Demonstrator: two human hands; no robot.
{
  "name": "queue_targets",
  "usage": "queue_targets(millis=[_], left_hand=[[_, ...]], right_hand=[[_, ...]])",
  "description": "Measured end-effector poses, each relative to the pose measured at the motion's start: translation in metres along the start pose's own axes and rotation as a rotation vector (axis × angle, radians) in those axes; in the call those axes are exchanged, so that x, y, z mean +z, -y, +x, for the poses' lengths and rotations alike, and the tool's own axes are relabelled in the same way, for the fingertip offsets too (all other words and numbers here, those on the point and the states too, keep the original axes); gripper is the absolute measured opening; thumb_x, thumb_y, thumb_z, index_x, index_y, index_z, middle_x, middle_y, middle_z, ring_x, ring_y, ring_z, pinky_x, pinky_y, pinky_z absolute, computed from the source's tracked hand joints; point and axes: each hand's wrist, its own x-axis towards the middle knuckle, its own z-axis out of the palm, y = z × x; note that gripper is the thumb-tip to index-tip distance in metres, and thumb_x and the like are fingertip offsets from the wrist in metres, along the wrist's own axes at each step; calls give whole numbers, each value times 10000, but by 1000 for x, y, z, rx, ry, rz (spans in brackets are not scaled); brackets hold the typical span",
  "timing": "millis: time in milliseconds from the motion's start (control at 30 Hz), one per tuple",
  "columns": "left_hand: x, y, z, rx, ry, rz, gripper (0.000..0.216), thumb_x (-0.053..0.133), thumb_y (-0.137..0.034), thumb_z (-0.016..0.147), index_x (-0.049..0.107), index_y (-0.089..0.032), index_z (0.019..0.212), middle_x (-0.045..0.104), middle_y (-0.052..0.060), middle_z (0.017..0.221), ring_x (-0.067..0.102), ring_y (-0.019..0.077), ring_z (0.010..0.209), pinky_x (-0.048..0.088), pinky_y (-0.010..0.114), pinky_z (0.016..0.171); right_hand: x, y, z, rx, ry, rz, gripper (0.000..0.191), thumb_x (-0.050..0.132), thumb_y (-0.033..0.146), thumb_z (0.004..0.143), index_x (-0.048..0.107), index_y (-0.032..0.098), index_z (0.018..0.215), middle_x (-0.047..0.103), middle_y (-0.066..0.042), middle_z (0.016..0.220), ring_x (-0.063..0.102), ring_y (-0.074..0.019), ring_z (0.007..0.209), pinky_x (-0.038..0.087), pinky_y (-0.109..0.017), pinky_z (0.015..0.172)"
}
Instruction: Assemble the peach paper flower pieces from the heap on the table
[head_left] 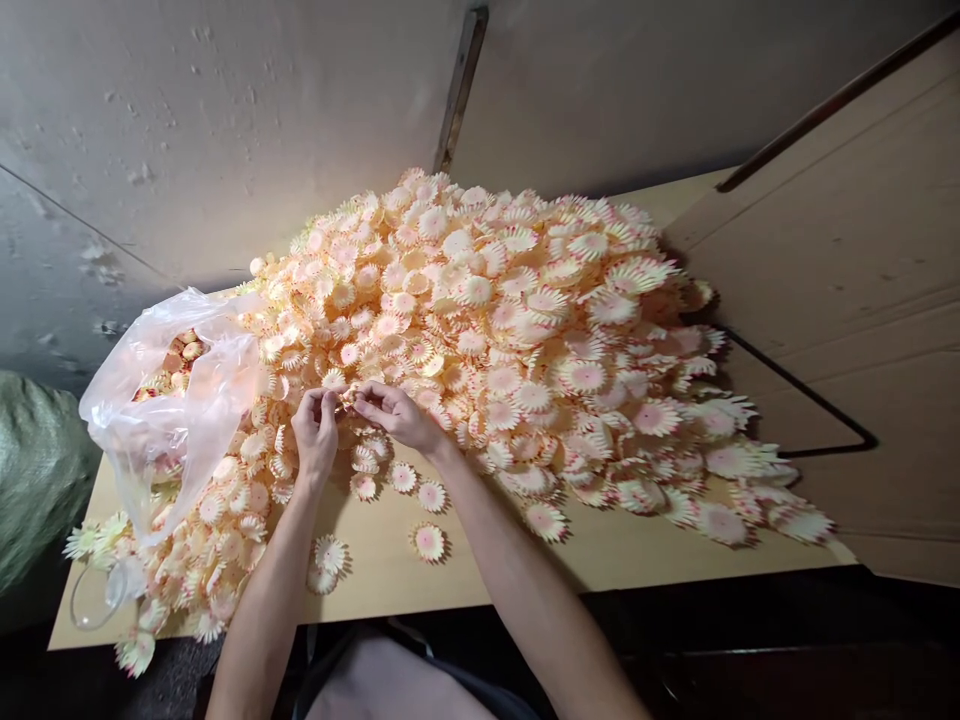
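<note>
My left hand [316, 425] and my right hand [397, 412] meet at the front of a big heap of pale artificial flower pieces [517, 330] with pink-tipped, jagged petals. Between the two sets of pinched fingertips is a small cream and pink flower piece [349, 398], mostly covered by the fingers. Under my hands, a short row of petal pieces [367, 455] lies on the table. Single flower pieces, such as one with a pink centre [430, 542], rest flat between my forearms.
An open clear plastic bag [217, 400] of small pieces stands at the left. Near the table's [390, 590] left corner is a clear round dish [97, 597]. Cardboard [840, 300] with a bent black rod [832, 400] borders the right; a grey wall [300, 90] rises behind. A green sack [45, 480] sits far left.
</note>
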Motion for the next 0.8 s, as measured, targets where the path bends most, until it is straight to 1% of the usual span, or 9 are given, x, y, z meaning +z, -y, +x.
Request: queue_targets(millis=[133, 200, 267, 333, 400, 500, 567, 700, 800], left_hand=[[-1, 0, 0, -52, -27, -44, 275, 562, -448, 856, 620, -179, 849, 689, 32, 880, 607, 113, 726, 511, 210, 660], [-1, 1, 0, -87, -24, -89, 276, 564, -453, 853, 610, -181, 851, 679, 26, 881, 596, 105, 702, 512, 205, 640], [-2, 3, 1, -95, -29, -112, 281, 562, -457, 853, 608, -180, 845, 668, 17, 860, 582, 93, 668, 507, 198, 623], [-2, 3, 2, -67, -36, -93, 288, 567, -455, 851, 613, -173, 826, 662, 12, 825, 579, 89, 649, 496, 191, 608], [-1, 3, 3, -15, -30, -42, 288, 579, -446, 846, 621, -164, 808, 665, 16, 798, 595, 98, 663, 492, 192, 612], [1, 2, 2, 74, 4, 33, 261, 592, -413, 847, 641, -158, 821, 685, 33, 808, 631, 121, 724, 506, 215, 673], [2, 2, 0, 121, 41, 47, 237, 587, -386, 857, 653, -158, 859, 702, 47, 849, 648, 131, 759, 515, 231, 712], [2, 2, -1, 132, 111, 12, 218, 604, -361, 849, 658, -162, 918, 719, 77, 945, 673, 157, 835, 533, 265, 758], [1, 3, 0, 113, 152, -23, 236, 670, -345, 798, 680, -163, 948, 719, 92, 983, 679, 192, 910, 543, 310, 820]], right_hand=[[1, 3, 0, 7, 72, -35, 222, 561, 405, 886, 537, 190, 839, 405, 33, 722, 358, -97, 632, 327, -223, 580], [2, 4, 0, 11, 79, -30, 226, 568, 413, 880, 535, 192, 845, 398, 34, 719, 346, -99, 626, 315, -225, 570], [2, 5, 0, 8, 73, -19, 231, 581, 417, 870, 540, 192, 841, 421, 28, 730, 372, -103, 646, 332, -227, 588], [2, 4, 0, 4, 49, -4, 237, 601, 418, 854, 551, 188, 830, 462, 17, 753, 416, -110, 683, 363, -232, 628], [2, 4, 0, 15, -3, 24, 243, 632, 417, 827, 565, 184, 814, 498, 11, 756, 450, -117, 699, 389, -241, 655], [3, 3, 0, 47, -84, 74, 245, 672, 406, 786, 583, 178, 782, 526, 8, 729, 480, -123, 683, 417, -258, 662], [3, 3, 0, 64, -102, 99, 242, 676, 402, 776, 590, 176, 780, 534, 7, 729, 492, -127, 685, 427, -264, 664], [3, 1, 0, 104, -94, 133, 239, 643, 406, 789, 582, 175, 792, 523, 15, 721, 483, -121, 673, 415, -253, 641], [2, -1, 0, 118, -87, 132, 235, 597, 402, 811, 560, 174, 768, 504, 21, 705, 464, -115, 651, 396, -244, 611]])
